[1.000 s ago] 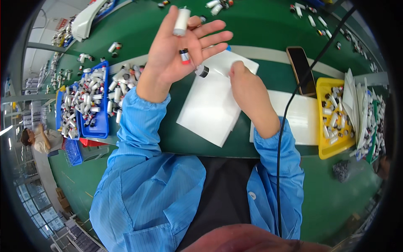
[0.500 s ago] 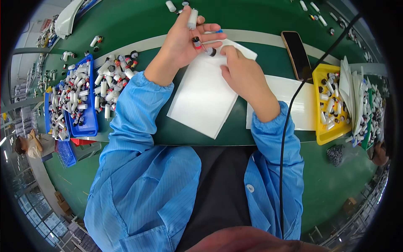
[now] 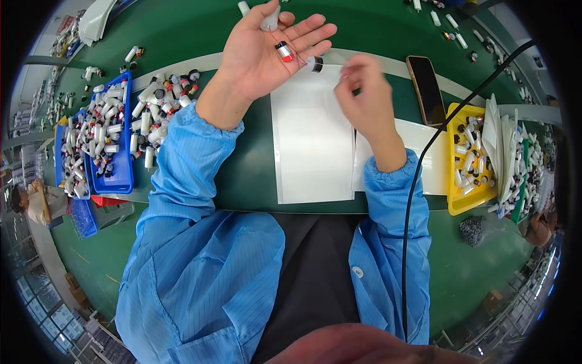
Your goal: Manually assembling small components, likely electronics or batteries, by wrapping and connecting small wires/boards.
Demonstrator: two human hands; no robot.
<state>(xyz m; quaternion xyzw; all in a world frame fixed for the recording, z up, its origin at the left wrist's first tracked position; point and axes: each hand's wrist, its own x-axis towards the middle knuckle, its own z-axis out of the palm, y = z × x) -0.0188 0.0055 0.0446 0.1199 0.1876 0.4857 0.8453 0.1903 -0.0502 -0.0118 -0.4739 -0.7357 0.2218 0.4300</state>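
Observation:
My left hand [image 3: 250, 57] is palm up above the table, its fingers spread out. A white cylinder [image 3: 270, 20] sits between its thumb and index finger. Across the palm lies a small part with black, white and red bands [image 3: 284, 51]. Thin wire seems to run from it to a black-capped piece [image 3: 314, 64] beside the fingers. To the right, blurred by motion, my right hand [image 3: 365, 97] has its fingers curled and the thumb drawn in against them. What it pinches, if anything, cannot be made out. A white sheet [image 3: 315, 145] lies beneath both hands.
Blue trays [image 3: 124, 173] full of white cylinders stand at left, with a loose heap [image 3: 159, 109] beside them. On the right are a phone [image 3: 426, 91], another white sheet [image 3: 418, 151], a yellow tray [image 3: 470, 203] of parts and a black cable [image 3: 415, 182] crossing the view.
My right hand has moved right, away from the black-capped piece. My left hand has tilted with its fingers opening wider. The white sheet now appears straighter in view.

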